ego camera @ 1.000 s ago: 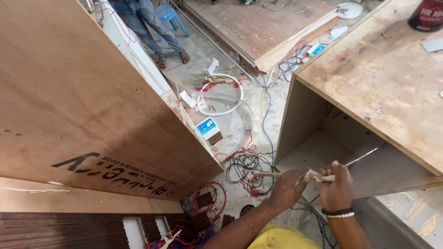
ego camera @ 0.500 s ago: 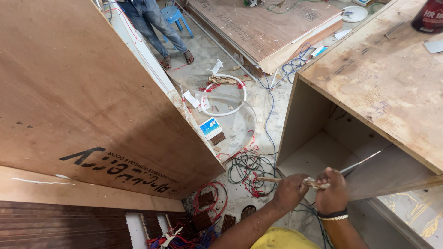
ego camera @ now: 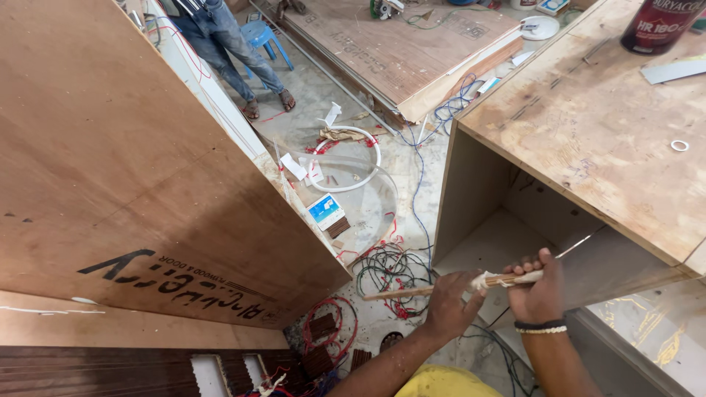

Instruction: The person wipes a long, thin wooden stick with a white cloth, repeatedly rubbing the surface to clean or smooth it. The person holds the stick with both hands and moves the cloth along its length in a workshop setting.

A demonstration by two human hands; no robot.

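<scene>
**Two hands on one thin stick**

I see my right hand (ego camera: 540,294) closed tight around a thin wooden stick (ego camera: 412,292). The fingers wrap all the way over it, so nothing else fits in that hand. A dark band and a pale bead band sit on that wrist. My left hand (ego camera: 450,303) is just beside it, to the left. Its fingertips pinch the same stick where a bit of white stuff (ego camera: 483,280) is wound around it. The stick lies almost flat and pokes out to the left, over the floor. On the right side a thin shiny rod (ego camera: 585,242) comes out past my right hand.

Both hands are low and near me, in front of the open wooden cabinet (ego camera: 471,184). Under the stick is a messy pile of wires (ego camera: 386,268), red, green and black. To the left leans a big plywood board (ego camera: 125,169). Farther off on the floor lies a curled white tube (ego camera: 360,158) and a small blue and white box (ego camera: 325,209). Far away a person in jeans (ego camera: 228,51) stands by a blue stool (ego camera: 262,33). A dark can (ego camera: 658,26) sits on the cabinet top, far right.
</scene>
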